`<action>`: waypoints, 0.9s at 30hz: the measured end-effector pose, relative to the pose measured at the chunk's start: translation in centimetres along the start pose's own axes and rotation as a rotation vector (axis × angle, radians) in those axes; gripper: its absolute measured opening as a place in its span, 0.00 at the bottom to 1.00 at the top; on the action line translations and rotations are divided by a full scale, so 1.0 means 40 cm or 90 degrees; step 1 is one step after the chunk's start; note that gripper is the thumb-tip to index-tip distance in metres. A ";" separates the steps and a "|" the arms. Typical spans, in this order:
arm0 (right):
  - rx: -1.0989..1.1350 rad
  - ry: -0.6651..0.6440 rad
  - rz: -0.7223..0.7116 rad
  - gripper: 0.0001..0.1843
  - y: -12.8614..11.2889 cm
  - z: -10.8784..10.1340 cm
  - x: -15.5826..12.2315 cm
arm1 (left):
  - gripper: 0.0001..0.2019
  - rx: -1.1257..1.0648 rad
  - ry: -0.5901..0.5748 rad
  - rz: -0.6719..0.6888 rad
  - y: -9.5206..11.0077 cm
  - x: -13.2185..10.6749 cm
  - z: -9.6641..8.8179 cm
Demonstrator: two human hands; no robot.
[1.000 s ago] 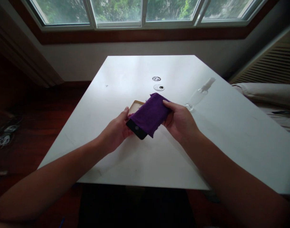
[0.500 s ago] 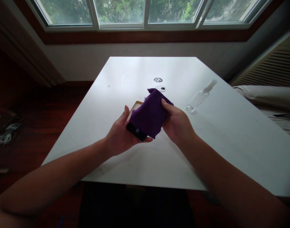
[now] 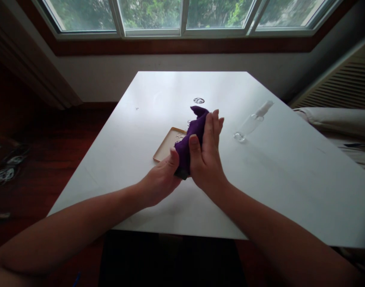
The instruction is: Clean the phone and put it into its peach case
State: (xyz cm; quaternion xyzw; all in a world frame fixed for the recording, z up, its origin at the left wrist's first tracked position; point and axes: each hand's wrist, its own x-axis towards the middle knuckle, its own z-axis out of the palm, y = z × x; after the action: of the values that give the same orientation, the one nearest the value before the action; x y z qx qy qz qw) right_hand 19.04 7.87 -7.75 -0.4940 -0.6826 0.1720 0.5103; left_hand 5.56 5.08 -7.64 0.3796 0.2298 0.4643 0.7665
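My left hand (image 3: 161, 181) grips the lower end of a black phone (image 3: 181, 173), which is turned on edge and almost wholly hidden. A purple cloth (image 3: 192, 135) is wrapped over the phone. My right hand (image 3: 206, 157) presses the cloth against the phone, thumb on the near side, fingers stretched upward along the far side. Both hands hover just above the white table (image 3: 134, 131). A tan phone case (image 3: 167, 144) lies flat on the table just left of the hands.
A clear spray bottle (image 3: 251, 120) lies on its side to the right of the hands. A round cable hole (image 3: 198, 100) sits behind them. Windows run along the far wall. A bed or cushion (image 3: 338, 119) is at the right; cables lie on the dark floor at the left.
The phone has been turned from lying flat to standing on edge. My right hand moved from gripping the cloth's side to pressing flat against it, and the tan case is now uncovered.
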 end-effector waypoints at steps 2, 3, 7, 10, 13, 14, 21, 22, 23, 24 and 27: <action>-0.007 -0.012 -0.001 0.36 -0.005 0.006 -0.002 | 0.35 0.070 -0.006 0.003 -0.017 -0.005 -0.002; -0.005 -0.010 -0.004 0.36 -0.006 0.007 -0.002 | 0.35 0.101 -0.008 0.009 -0.023 -0.006 -0.004; 0.016 0.029 -0.042 0.36 -0.022 0.004 0.000 | 0.36 0.190 -0.047 0.068 -0.019 -0.013 -0.007; 0.031 0.088 -0.065 0.33 -0.025 -0.001 0.006 | 0.34 0.248 -0.083 0.092 -0.003 -0.022 -0.006; 0.066 0.154 -0.126 0.31 -0.004 -0.010 0.021 | 0.31 0.317 -0.109 0.094 0.005 -0.031 -0.014; 0.073 0.165 -0.155 0.31 0.005 -0.013 0.027 | 0.31 0.339 -0.121 0.104 0.006 -0.032 -0.017; 0.197 0.261 -0.216 0.26 -0.022 -0.031 0.025 | 0.38 0.445 -0.194 0.261 0.003 -0.030 -0.031; 0.202 0.284 -0.189 0.24 -0.036 -0.035 0.020 | 0.39 0.466 -0.202 0.280 0.003 -0.030 -0.032; 0.200 0.304 -0.166 0.22 -0.049 -0.039 0.016 | 0.40 0.485 -0.212 0.301 0.003 -0.031 -0.034; 0.196 0.319 -0.151 0.20 -0.059 -0.044 0.013 | 0.41 0.504 -0.223 0.321 0.004 -0.031 -0.036; 0.198 0.351 -0.144 0.20 -0.077 -0.059 0.015 | 0.42 0.555 -0.240 0.353 0.004 -0.033 -0.040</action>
State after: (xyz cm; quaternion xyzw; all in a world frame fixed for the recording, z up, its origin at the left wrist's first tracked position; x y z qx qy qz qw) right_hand 19.57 6.36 -4.15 -0.3591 -0.5348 0.0764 0.7611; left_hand 3.75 4.54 -8.48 0.7847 0.1511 0.4348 0.4151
